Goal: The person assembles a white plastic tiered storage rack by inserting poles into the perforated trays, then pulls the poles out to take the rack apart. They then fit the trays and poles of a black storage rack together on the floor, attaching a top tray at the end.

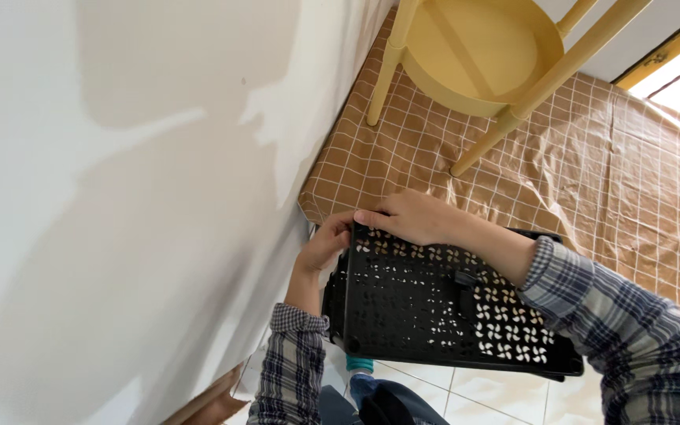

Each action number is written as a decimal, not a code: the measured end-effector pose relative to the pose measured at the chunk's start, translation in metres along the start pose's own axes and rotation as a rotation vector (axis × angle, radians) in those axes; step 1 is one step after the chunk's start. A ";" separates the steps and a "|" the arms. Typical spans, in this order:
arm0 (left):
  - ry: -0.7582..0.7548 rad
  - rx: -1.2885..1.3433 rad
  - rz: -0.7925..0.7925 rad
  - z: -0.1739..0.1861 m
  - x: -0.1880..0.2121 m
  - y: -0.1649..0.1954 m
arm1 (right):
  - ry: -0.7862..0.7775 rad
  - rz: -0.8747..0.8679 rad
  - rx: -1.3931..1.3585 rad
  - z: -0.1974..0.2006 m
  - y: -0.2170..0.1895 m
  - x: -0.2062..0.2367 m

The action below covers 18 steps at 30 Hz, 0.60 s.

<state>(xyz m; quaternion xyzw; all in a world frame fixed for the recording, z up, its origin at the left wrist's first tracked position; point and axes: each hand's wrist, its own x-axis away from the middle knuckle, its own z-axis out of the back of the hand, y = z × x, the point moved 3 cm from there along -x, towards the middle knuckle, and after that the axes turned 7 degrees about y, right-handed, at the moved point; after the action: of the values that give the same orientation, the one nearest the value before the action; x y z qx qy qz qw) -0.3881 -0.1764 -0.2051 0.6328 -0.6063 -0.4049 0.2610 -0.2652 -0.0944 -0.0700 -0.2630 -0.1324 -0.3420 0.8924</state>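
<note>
White wall (120, 197) fills the view from 7 to 11 o'clock, and a brown cloth with a white grid (592, 173) spreads over the floor from 12 to 3 o'clock. On that cloth, at 12 o'clock, stands a pale yellow stool (474, 47) on slanted legs. White floor tiles (497, 393) show at 6 o'clock. Just below centre, both hands hold a black perforated plastic crate (434, 315), tilted and held up off the floor close beside the wall. At the crate's 10 o'clock corner, the left hand (324, 245) has its fingers curled on the edge nearest the wall. Over the top edge at 12 o'clock lies the right hand (415, 216), fingers together and clamped on the rim. Both sleeves (631, 323) are blue-grey plaid.
</note>
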 end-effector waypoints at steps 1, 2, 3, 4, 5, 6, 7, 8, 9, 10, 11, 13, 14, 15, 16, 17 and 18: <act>0.017 -0.005 -0.001 -0.003 0.001 -0.002 | 0.024 -0.018 0.003 -0.001 0.002 0.001; 0.033 -0.010 -0.003 -0.005 0.000 -0.004 | 0.050 -0.037 0.008 -0.002 0.003 0.003; 0.041 0.008 -0.018 -0.006 -0.002 -0.006 | 0.072 -0.063 0.011 -0.003 0.004 0.004; 0.048 0.026 -0.031 -0.007 -0.003 -0.008 | 0.102 -0.091 0.057 -0.004 0.004 0.006; 0.054 0.042 -0.041 -0.007 -0.004 -0.009 | 0.133 -0.119 0.101 -0.006 0.003 0.007; 0.056 0.062 -0.046 -0.006 -0.006 -0.012 | 0.164 -0.149 0.143 -0.007 0.002 0.008; 0.060 0.081 -0.050 -0.007 -0.006 -0.014 | 0.194 -0.149 0.159 -0.009 0.000 0.010; 0.063 0.098 -0.054 -0.007 -0.006 -0.017 | 0.225 -0.150 0.175 -0.010 -0.002 0.012; 0.130 0.062 -0.036 -0.005 -0.007 -0.020 | 0.259 -0.151 0.194 -0.010 -0.004 0.013; 0.196 0.026 -0.019 -0.003 -0.007 -0.024 | 0.295 -0.155 0.216 -0.008 -0.005 0.015; 0.262 -0.011 -0.002 -0.001 -0.007 -0.027 | 0.331 -0.160 0.238 -0.007 -0.005 0.016; 0.290 -0.068 -0.049 0.012 -0.007 -0.023 | 0.358 -0.163 0.236 -0.004 -0.004 0.017; 0.309 -0.093 -0.067 0.016 -0.005 -0.022 | 0.344 -0.160 0.209 -0.004 -0.004 0.016; 0.276 -0.067 -0.065 0.015 -0.005 -0.021 | 0.337 -0.153 0.185 -0.005 -0.002 0.015; 0.237 -0.047 -0.070 0.015 -0.008 -0.018 | 0.334 -0.150 0.196 -0.005 -0.001 0.013; 0.199 -0.024 -0.073 0.013 -0.010 -0.015 | 0.328 -0.150 0.207 -0.005 0.000 0.011; 0.189 -0.045 -0.057 0.014 -0.005 -0.015 | 0.314 -0.152 0.213 -0.008 0.001 0.009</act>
<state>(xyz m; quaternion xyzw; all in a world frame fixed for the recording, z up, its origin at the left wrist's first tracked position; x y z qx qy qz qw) -0.3911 -0.1675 -0.2236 0.6792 -0.5514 -0.3643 0.3192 -0.2573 -0.1036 -0.0735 -0.0999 -0.0465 -0.4295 0.8963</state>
